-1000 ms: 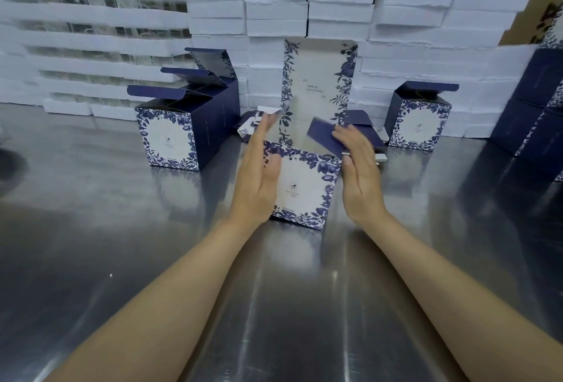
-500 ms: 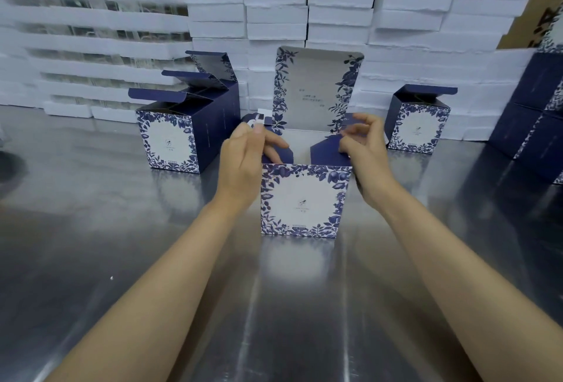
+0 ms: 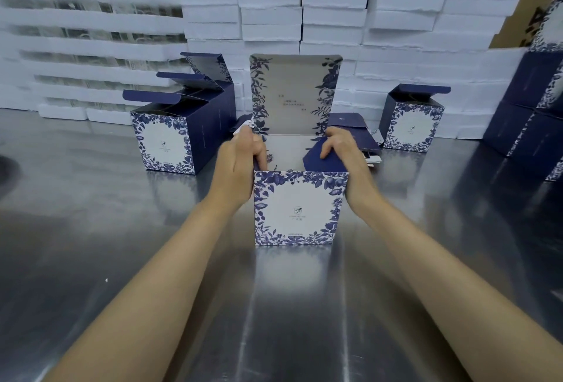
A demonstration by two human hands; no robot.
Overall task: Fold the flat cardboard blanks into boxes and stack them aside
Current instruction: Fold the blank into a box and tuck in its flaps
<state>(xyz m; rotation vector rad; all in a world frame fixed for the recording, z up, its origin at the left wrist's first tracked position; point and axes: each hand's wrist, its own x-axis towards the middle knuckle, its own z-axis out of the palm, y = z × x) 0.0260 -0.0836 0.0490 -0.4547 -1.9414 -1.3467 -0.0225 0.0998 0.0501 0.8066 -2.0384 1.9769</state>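
Observation:
A blue-and-white floral box [image 3: 297, 208] stands upright on the steel table in front of me, its lid flap [image 3: 294, 95] raised at the back. My left hand [image 3: 239, 159] grips the box's left wall at the top, fingers curled over the edge. My right hand [image 3: 344, 153] holds the right wall, fingers pressing a dark blue side flap [image 3: 316, 160] inward. Behind my hands lie flat blanks [image 3: 350, 125], mostly hidden.
Two folded open boxes [image 3: 170, 135] stand in a row at the left and one [image 3: 411, 122] at the right. Dark blue boxes [image 3: 530, 125] are stacked at the far right. White foam trays [image 3: 304, 7] are piled along the back. The steel table [image 3: 91, 214] stretches wide.
The box was tilted and half formed; it now stands square and closer to me. Both hands moved from its sides to its top edges, and the right side flap is folding in.

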